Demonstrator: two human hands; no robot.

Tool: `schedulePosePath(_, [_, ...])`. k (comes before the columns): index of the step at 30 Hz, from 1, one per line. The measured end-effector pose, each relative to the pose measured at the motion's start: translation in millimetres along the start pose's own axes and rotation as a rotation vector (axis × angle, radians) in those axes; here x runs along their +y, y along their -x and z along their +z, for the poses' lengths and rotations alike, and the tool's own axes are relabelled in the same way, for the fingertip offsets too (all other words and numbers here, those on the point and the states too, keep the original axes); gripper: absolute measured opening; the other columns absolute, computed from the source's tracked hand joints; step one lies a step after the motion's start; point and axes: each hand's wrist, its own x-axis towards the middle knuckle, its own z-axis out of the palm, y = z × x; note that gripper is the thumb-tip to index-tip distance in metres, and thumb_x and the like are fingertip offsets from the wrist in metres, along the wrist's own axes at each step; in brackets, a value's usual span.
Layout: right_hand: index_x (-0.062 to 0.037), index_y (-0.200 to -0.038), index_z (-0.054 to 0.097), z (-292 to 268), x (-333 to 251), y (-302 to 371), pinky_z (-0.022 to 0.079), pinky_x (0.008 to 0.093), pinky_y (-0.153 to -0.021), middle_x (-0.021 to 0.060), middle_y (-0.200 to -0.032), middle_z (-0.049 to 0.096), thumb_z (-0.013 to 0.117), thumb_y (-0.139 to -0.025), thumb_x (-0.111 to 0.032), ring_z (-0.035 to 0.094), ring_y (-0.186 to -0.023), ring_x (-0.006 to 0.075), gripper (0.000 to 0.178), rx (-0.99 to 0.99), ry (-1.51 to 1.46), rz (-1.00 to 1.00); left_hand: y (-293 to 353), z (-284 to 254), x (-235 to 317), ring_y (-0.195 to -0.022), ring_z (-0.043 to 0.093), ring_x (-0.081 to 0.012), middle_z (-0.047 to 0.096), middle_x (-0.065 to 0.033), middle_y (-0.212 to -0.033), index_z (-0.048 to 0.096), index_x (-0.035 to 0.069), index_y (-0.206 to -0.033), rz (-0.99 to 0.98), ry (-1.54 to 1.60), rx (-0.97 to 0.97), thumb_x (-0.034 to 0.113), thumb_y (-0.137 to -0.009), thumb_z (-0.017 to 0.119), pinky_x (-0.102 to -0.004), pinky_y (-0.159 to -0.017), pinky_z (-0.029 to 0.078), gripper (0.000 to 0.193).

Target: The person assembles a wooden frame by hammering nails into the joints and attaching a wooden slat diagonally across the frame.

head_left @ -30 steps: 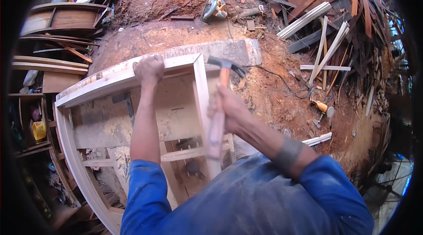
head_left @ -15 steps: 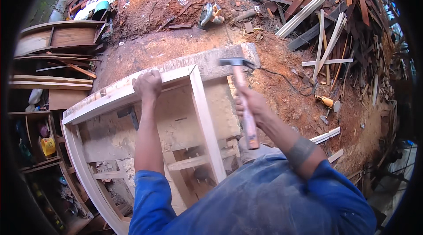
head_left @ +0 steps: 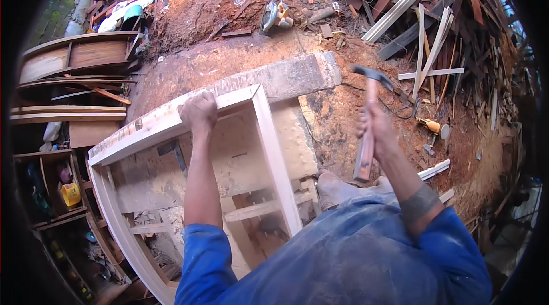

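A pale wooden frame (head_left: 274, 162) rests on a rough workbench (head_left: 291, 79) in front of me. My left hand (head_left: 199, 112) is closed over the frame's far rail, left of its mitred far right corner. In my right hand (head_left: 378, 125) is a claw hammer (head_left: 370, 99) with a dark head and a wooden handle. It is raised in the air to the right of the frame, its head pointing away from me and touching nothing. A second hammer or dark square-like tool (head_left: 173, 152) lies on the bench inside the frame, partly hidden by the rail.
Wooden shelving with a yellow container (head_left: 71, 194) stands on the left. Sawdust covers the ground, where a power tool (head_left: 277, 17) and a yellow tool (head_left: 433, 126) with a cord lie. Scrap boards (head_left: 394, 13) are heaped at the far right.
My right hand has swung the hammer to the right, away from the frame's corner. My left hand keeps its grip on the rail; the whole view has shifted slightly.
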Motion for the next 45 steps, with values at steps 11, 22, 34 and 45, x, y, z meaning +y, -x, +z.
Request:
schedulePosePath(11, [-0.0080,-0.100,0.047,21,26,-2,0.042,0.0252,-0.043,-0.0014,-0.069,0.047,0.050,-0.106,-0.034,0.044,-0.050,0.0072,0.027,0.026,0.131,0.027,1,3,-11,-0.088,0.070,-0.0406,0.073,-0.0265,-0.087,0.077,-0.002,-0.077,-0.011,0.005,-0.001,0.032,-0.092,0.038,-0.0458,-0.094,0.044,0.054])
schedulePosePath(22, [-0.0103,-0.089,0.047,87,82,-3,0.045,0.0287,-0.048,-0.0017,-0.068,0.047,0.049,-0.107,-0.036,0.045,-0.052,0.0105,0.032,-0.030,-0.076,0.253,0,5,-15,-0.085,0.070,-0.0385,0.073,-0.0238,-0.086,0.077,-0.001,-0.075,0.038,0.027,0.033,0.032,-0.092,0.039,-0.0458,-0.092,0.045,0.053])
schedulePosePath(34, [-0.0088,-0.098,0.046,58,84,9,0.053,0.0334,-0.059,0.0014,-0.073,0.049,0.048,-0.107,-0.032,0.052,-0.061,0.0153,0.025,-0.050,-0.076,0.046,-2,10,-19,-0.075,0.070,-0.0371,0.071,-0.0230,-0.074,0.076,0.001,-0.068,0.043,0.071,0.146,0.033,-0.092,0.042,-0.0452,-0.088,0.046,0.052])
schedulePosePath(45, [-0.0100,-0.091,0.045,69,107,2,0.045,0.0337,-0.054,-0.0005,-0.066,0.045,0.050,-0.107,-0.034,0.047,-0.056,0.0135,0.029,-0.076,-0.234,0.240,-1,11,-13,-0.080,0.070,-0.0364,0.072,-0.0237,-0.077,0.076,0.000,-0.071,0.019,0.022,0.065,0.032,-0.093,0.040,-0.0445,-0.092,0.044,0.052])
